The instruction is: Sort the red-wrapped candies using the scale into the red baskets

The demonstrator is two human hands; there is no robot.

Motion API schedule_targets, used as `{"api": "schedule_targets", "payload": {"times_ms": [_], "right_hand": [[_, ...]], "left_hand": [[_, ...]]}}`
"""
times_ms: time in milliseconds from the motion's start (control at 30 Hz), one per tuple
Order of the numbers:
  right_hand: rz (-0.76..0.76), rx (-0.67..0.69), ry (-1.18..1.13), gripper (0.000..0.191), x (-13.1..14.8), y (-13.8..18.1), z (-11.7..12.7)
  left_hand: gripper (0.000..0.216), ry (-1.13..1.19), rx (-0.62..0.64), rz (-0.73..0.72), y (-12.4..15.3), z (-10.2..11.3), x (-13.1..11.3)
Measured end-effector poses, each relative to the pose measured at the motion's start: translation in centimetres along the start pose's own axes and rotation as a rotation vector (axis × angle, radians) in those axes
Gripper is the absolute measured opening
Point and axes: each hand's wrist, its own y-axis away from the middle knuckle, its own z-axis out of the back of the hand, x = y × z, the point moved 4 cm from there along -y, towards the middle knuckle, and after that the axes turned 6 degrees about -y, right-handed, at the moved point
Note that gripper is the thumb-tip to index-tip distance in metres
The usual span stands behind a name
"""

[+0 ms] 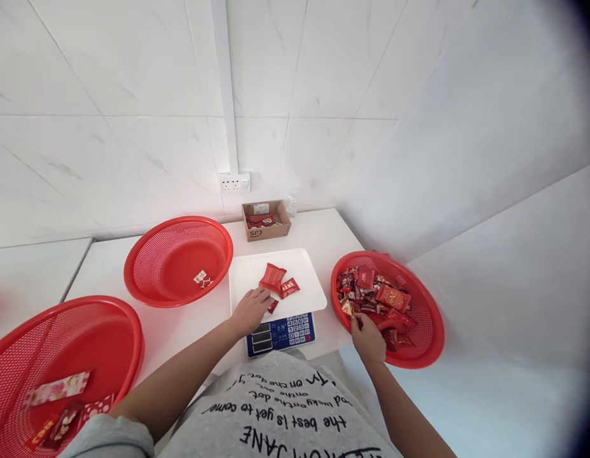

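My left hand [251, 312] rests palm down over the front of the white scale tray [242, 273], its fingers stretched out. Beside its fingertips lies a small red wrapped candy [273, 306], partly covered. Two more pieces are on the tray: a larger red packet [273, 277] and a smaller red candy [290, 288]. At the near left side of the right red basket [431, 331], my right hand [369, 340] has its fingers curled together in a pinch. What lies between them is hidden. Many red wrapped candies [378, 299] fill that basket, one gold-and-white piece [346, 307] close to my fingers.
The scale's blue keypad panel [280, 334] faces me. A cardboard box [266, 230] of red packets stands behind the tray. On the left are a red basket [178, 257] with a few pale pieces and a nearer red basket [99, 318] with several packets. A tiled wall [152, 146] rises behind.
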Motion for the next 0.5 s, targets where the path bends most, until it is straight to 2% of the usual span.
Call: {"api": "schedule_targets", "payload": {"times_ms": [167,333,500], "right_hand": [[-0.020,0.010,0.004,0.035,0.2,0.1,0.1],[-0.021,0.012,0.000,0.035,0.4,0.2,0.3],[-0.036,0.019,-0.002,0.035,0.3,0.3,0.3]], "left_hand": [[0.028,0.033,0.003,0.025,0.8,-0.8,0.3],[0.028,0.231,0.063,0.248,0.7,-1.0,1.8],[0.034,0.299,0.029,0.433,0.6,-0.3,3.0]]}}
